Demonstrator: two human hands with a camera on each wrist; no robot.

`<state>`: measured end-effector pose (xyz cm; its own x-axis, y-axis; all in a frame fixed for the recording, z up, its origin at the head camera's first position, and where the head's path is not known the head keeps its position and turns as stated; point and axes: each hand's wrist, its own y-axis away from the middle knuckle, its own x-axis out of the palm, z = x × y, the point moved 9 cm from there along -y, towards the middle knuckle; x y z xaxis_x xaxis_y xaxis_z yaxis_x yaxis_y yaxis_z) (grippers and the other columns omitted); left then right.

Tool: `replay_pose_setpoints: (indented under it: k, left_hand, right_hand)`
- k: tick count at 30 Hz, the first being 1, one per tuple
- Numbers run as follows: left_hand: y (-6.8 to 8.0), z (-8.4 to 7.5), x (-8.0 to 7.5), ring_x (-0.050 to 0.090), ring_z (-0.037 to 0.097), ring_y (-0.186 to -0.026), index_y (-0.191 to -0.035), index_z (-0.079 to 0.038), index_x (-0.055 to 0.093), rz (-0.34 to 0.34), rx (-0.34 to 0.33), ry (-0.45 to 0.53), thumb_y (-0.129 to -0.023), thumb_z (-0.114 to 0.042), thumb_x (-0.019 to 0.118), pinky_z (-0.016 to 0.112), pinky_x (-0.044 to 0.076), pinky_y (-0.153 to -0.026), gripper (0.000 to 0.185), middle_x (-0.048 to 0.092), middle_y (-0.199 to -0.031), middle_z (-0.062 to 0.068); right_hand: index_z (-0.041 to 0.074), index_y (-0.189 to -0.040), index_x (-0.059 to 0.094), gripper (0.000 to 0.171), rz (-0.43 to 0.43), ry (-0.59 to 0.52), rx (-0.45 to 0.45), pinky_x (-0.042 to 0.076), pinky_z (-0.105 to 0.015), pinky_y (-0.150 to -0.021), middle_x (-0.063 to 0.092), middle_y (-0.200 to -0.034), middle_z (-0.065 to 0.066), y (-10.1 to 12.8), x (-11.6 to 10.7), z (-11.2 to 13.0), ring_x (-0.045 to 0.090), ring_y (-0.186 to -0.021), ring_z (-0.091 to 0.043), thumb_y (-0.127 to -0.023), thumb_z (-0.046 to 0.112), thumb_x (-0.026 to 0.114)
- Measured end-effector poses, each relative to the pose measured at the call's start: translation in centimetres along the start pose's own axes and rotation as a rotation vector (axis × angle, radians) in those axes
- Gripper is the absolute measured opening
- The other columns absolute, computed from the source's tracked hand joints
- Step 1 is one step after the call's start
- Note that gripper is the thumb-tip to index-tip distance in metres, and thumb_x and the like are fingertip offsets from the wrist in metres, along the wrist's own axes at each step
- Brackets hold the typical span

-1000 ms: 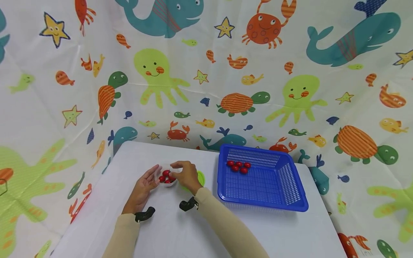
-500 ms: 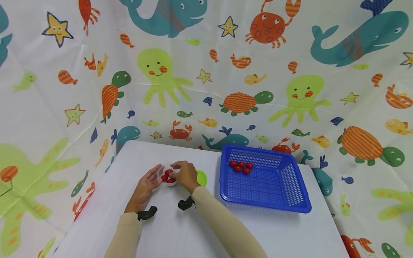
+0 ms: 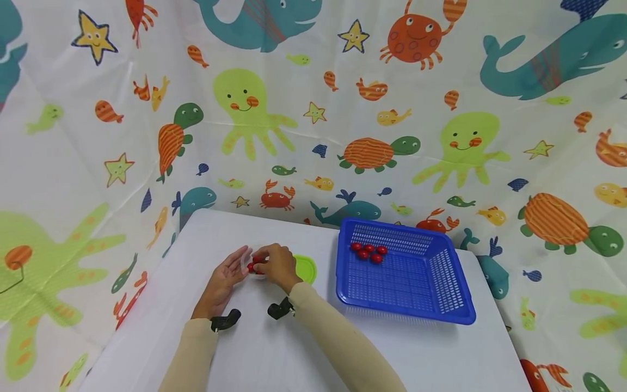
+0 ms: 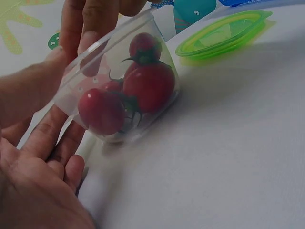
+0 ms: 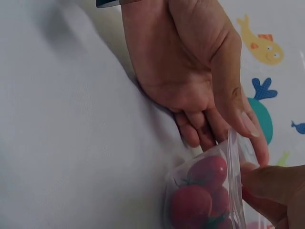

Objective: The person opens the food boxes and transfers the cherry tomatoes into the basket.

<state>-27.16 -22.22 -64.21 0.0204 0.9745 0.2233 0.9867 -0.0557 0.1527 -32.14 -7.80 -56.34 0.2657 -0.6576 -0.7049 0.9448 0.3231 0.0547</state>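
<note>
A clear cup (image 4: 119, 81) of tomatoes (image 4: 147, 86) lies tilted on the white table (image 3: 294, 348). The right hand (image 3: 278, 265) pinches its rim with curled fingers, largely hiding it from the head view. The left hand (image 3: 222, 277), fingers straight, rests against the cup's side. A green lid (image 3: 306, 268), partly hidden, lies beside the blue basket (image 3: 416, 305) holding more tomatoes (image 3: 367, 251).

Tomatoes (image 4: 143, 86) sit in a cup (image 4: 119, 90) on the surface (image 3: 274, 348); lid (image 3: 305, 268) right of it, basket (image 3: 455, 305) farther right.
</note>
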Motion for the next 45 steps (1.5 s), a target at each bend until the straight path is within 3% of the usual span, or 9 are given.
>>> replay_pose_setpoints:
  k: [11,20,28,36,42,45]
  left_hand:
    - [-0.1,0.0,0.5,0.023,0.025,-0.166,-0.168,-0.02,0.03,0.004,-0.011,0.005,-0.106,-0.013,0.065,0.025,0.035,-0.12,0.071,0.027,-0.178,0.003]
    - [-0.1,0.0,0.6,0.021,0.025,-0.167,-0.168,-0.02,0.032,0.002,-0.008,0.02,-0.106,-0.011,0.066,0.017,0.04,-0.115,0.071,0.027,-0.178,0.004]
    - [0.0,0.1,0.5,0.017,0.023,-0.167,-0.169,-0.023,0.031,-0.01,-0.028,0.014,-0.105,-0.012,0.068,0.031,0.031,-0.124,0.075,0.027,-0.178,0.001]
    - [-0.1,0.0,0.4,0.022,0.025,-0.166,-0.168,-0.024,0.032,-0.006,-0.011,-0.03,-0.106,-0.017,0.068,0.031,0.032,-0.123,0.072,0.028,-0.177,0.001]
    - [0.0,-0.1,0.4,0.025,0.028,-0.165,-0.168,-0.022,0.032,0.001,-0.004,-0.012,-0.107,-0.014,0.065,0.016,0.042,-0.114,0.07,0.03,-0.177,0.004]
    - [0.0,-0.2,0.3,0.025,0.029,-0.165,-0.168,-0.021,0.031,0.004,-0.001,-0.01,-0.107,-0.013,0.065,0.015,0.043,-0.113,0.07,0.03,-0.177,0.005]
  right_hand:
    - [0.023,-0.11,0.085,0.016,0.077,0.071,0.029,0.055,-0.037,-0.089,0.081,-0.096,0.011,-0.2,0.9,0.0,0.067,-0.092,-0.009,-0.094,0.02,0.083]
    - [0.025,-0.11,0.085,0.02,0.107,0.145,0.063,0.056,-0.035,-0.088,0.081,-0.1,0.01,-0.8,1.0,-0.2,0.066,-0.091,-0.011,-0.091,0.02,0.086]
    - [0.026,-0.115,0.084,0.025,0.165,0.233,0.077,0.051,-0.031,-0.079,0.079,-0.1,0.007,-1.1,1.5,0.1,0.06,-0.085,-0.013,-0.09,0.021,0.086]
    - [0.028,-0.115,0.085,0.026,0.198,0.183,0.102,0.05,-0.031,-0.075,0.077,-0.098,0.007,-1.2,1.4,0.0,0.06,-0.083,-0.013,-0.09,0.02,0.086]
    - [0.026,-0.109,0.084,0.022,0.203,0.071,0.112,0.055,-0.035,-0.085,0.079,-0.099,0.007,-1.0,1.5,-0.2,0.063,-0.088,-0.012,-0.09,0.018,0.087]
    - [0.026,-0.109,0.084,0.021,0.206,0.044,0.105,0.056,-0.038,-0.089,0.081,-0.099,0.007,-1.0,1.5,0.1,0.065,-0.09,-0.011,-0.09,0.017,0.087]
